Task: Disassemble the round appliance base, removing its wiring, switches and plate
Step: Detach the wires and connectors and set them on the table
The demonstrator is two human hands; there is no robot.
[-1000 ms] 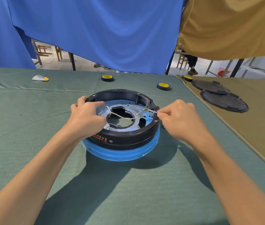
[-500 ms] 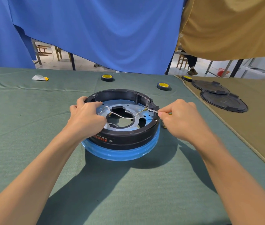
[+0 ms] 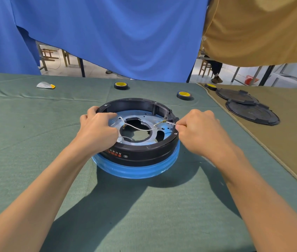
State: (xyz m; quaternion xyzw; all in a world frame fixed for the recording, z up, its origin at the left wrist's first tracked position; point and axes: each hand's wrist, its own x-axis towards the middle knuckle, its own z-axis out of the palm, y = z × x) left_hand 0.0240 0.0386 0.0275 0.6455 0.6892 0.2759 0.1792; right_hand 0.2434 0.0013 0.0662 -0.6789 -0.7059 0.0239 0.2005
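The round appliance base [image 3: 144, 153], a black ring with a blue lower band, sits upside down on the green cloth. Inside lies a silver metal plate [image 3: 140, 116] with a large centre hole. White wires [image 3: 140, 129] arc across that hole. My left hand [image 3: 98, 130] grips the ring's left rim, fingers curled over the edge. My right hand [image 3: 198, 131] is closed on a thin tool whose metal tip [image 3: 169, 122] reaches a brass wire terminal by the black switch block [image 3: 168, 116] at the right rim.
Two black-and-yellow tape rolls [image 3: 120, 85] [image 3: 184, 95] lie behind the base, a third [image 3: 210, 86] on the tan cloth's edge. Two black round covers [image 3: 252, 112] rest on the tan cloth at right. A small white-and-yellow item [image 3: 45, 85] lies far left. Blue curtain hangs behind.
Almost nothing has moved. My right hand has shifted slightly at the terminal; my left hand keeps its grip on the rim.
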